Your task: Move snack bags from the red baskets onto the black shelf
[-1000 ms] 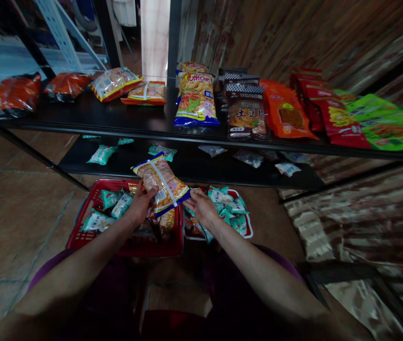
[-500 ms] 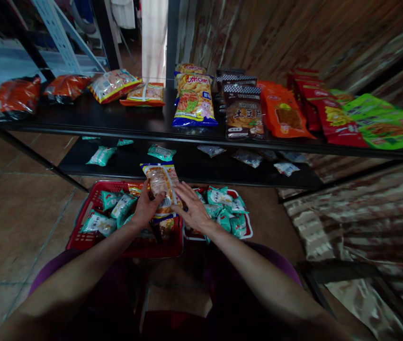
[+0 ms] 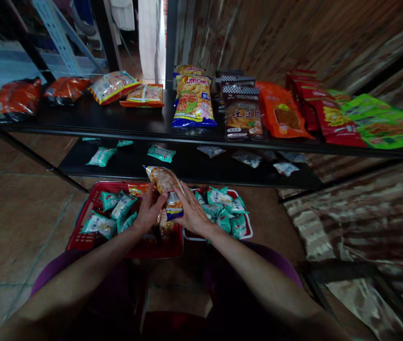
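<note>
A snack bag [image 3: 165, 179] with blue ends, its back side showing, is held tilted between both hands above the red basket [image 3: 91, 201]. My left hand [image 3: 149, 208] closes on its left side, with the thumb across the front. My right hand [image 3: 192, 210] grips its right edge, fingers pointing up along the side. Under the hands, the basket contains several green-and-white packets [image 3: 98, 224] and an orange packet [image 3: 138, 190]. A white basket [image 3: 250, 232] of similar green packets [image 3: 220, 196] stands just right of my right hand.
On the upper black shelf [image 3: 116, 124] stand a blue-and-yellow snack bag [image 3: 194, 100], brown bags [image 3: 242, 111], an orange bag [image 3: 282, 111], red bags [image 3: 332, 116] and a green bag [image 3: 386, 121]. Small packets [image 3: 161, 153] lie on the lower shelf [image 3: 133, 163]. A patterned curtain [image 3: 275, 38] hangs behind.
The snack bag has turned and tilted, its top leaning left. My right hand has shifted from its front face to grip its right edge.
</note>
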The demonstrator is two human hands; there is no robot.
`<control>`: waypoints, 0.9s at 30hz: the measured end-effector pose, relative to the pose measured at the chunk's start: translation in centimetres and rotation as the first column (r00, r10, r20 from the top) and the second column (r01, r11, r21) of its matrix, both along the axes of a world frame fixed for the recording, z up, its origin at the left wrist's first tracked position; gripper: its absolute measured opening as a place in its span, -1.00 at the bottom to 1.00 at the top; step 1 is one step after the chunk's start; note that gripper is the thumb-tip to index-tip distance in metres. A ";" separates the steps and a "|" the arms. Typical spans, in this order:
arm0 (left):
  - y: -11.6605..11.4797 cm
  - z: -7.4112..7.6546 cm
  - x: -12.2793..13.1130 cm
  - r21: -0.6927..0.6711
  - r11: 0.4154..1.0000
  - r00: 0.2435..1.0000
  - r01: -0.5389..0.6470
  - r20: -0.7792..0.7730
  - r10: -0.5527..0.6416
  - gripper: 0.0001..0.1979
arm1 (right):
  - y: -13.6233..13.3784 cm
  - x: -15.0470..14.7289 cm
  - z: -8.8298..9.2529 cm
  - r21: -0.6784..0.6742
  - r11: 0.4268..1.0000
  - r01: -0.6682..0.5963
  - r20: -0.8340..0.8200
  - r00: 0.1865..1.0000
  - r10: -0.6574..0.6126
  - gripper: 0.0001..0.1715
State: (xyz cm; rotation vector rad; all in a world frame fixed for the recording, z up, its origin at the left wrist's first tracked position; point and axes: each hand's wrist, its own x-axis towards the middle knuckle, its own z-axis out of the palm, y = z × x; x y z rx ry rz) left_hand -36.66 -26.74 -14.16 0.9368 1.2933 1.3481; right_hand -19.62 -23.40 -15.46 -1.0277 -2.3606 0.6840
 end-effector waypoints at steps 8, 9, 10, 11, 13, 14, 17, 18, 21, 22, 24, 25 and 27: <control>-0.1 1.4 0.0 0.102 0.990 0.991 0.102 0.080 -0.110 -0.42 | 0.3 -0.9 1.0 -0.413 0.898 0.150 -0.445 0.828 -0.342 -0.11; -0.1 1.5 -0.1 0.111 0.989 0.989 0.100 0.099 -0.111 -0.43 | 0.3 -1.1 1.1 -0.510 0.850 0.132 -0.501 0.758 -0.418 -0.15; 0.0 1.7 -0.2 0.117 0.990 0.989 0.084 0.109 -0.097 -0.45 | 0.3 -1.3 1.1 -0.599 0.795 0.098 -0.544 0.679 -0.493 -0.18; 0.0 1.8 -0.3 0.118 0.991 0.991 0.059 0.111 -0.073 -0.48 | 0.3 -1.5 1.1 -0.675 0.736 0.052 -0.571 0.595 -0.566 -0.21; 0.2 2.0 -0.5 0.104 0.995 0.995 -0.003 0.104 -0.008 -0.56 | 0.2 -1.8 1.1 -0.785 0.617 -0.056 -0.573 0.445 -0.688 -0.26; 0.3 2.0 -0.6 0.091 0.995 0.996 -0.038 0.089 0.030 -0.60 | 0.2 -2.0 1.2 -0.821 0.561 -0.110 -0.555 0.388 -0.736 -0.30; 0.7 1.7 -1.2 0.032 0.987 0.988 -0.156 0.011 0.156 -0.69 | 0.3 -2.0 1.6 -0.870 0.437 -0.229 -0.488 0.274 -0.829 -0.42; 0.8 1.5 -1.4 0.003 0.980 0.980 -0.197 -0.007 0.197 -0.73 | 0.4 -2.0 1.8 -0.872 0.410 -0.266 -0.473 0.247 -0.846 -0.46; 1.2 0.6 -1.8 -0.112 0.952 0.957 -0.283 0.033 0.289 -0.77 | 0.8 -1.6 2.3 -0.849 0.361 -0.386 -0.456 0.190 -0.869 -0.51; 1.2 0.2 -1.8 -0.165 0.945 0.953 -0.282 0.065 0.296 -0.76 | 0.9 -1.5 2.5 -0.836 0.351 -0.422 -0.455 0.175 -0.873 -0.52; 1.2 -0.2 -1.7 -0.260 0.943 0.955 -0.210 0.153 0.255 -0.69 | 1.1 -1.3 2.8 -0.811 0.336 -0.479 -0.452 0.150 -0.879 -0.52; 1.2 -0.3 -1.6 -0.291 0.946 0.956 -0.142 0.209 0.208 -0.65 | 1.2 -1.2 3.0 -0.800 0.330 -0.501 -0.453 0.143 -0.880 -0.50; 1.0 -0.2 -1.2 -0.300 0.954 0.942 -0.002 0.318 0.102 -0.59 | 1.1 -1.2 3.1 -0.779 0.324 -0.537 -0.458 0.134 -0.879 -0.48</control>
